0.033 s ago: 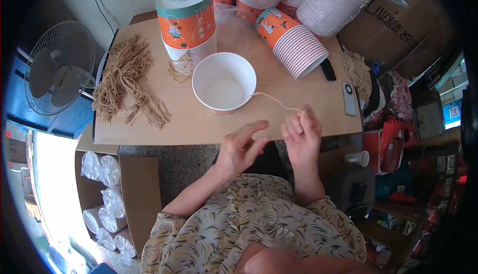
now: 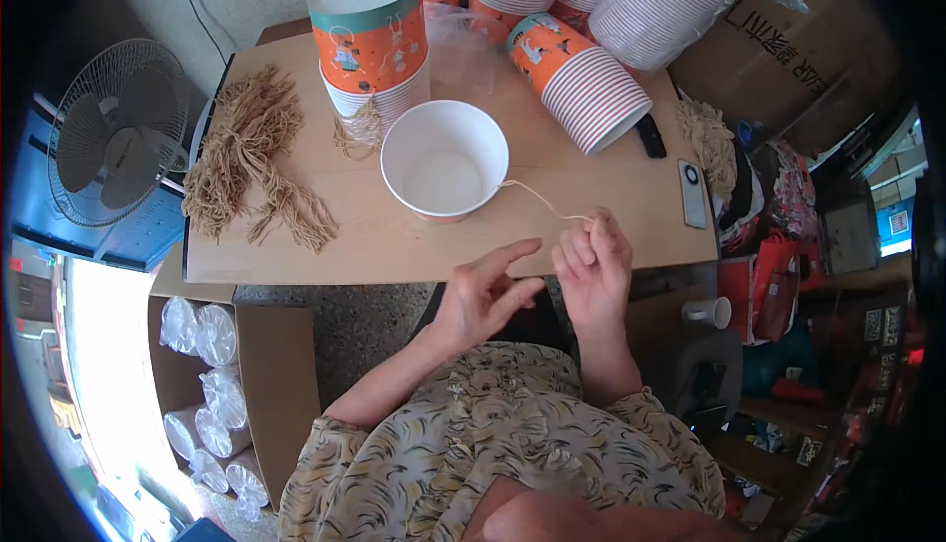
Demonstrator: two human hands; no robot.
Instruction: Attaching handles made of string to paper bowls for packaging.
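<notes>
An upright white paper bucket (image 2: 443, 163) stands on the table with its mouth facing up. From the right side of its rim a thin beige string (image 2: 537, 197) runs to my right hand (image 2: 597, 261). The thumb and fingertips of that hand pinch the string's far end. My left hand (image 2: 485, 296) hovers over the front table edge, thumb and index finger apart, holding nothing. Between the bucket and the fan lies a heap of beige strings (image 2: 246, 163). Behind it rises a stack of upside-down orange-and-green buckets (image 2: 370, 44).
A stack of paper buckets (image 2: 591, 94) lies tilted at the right, near a phone (image 2: 693, 194). More strings (image 2: 706, 143) hang by the table's right edge. A fan (image 2: 123, 143) stands left. Below it, a carton (image 2: 276, 374) holds several wrapped rolls.
My left hand has shifted slightly to the right. My right hand still pinches the string and has barely moved.
</notes>
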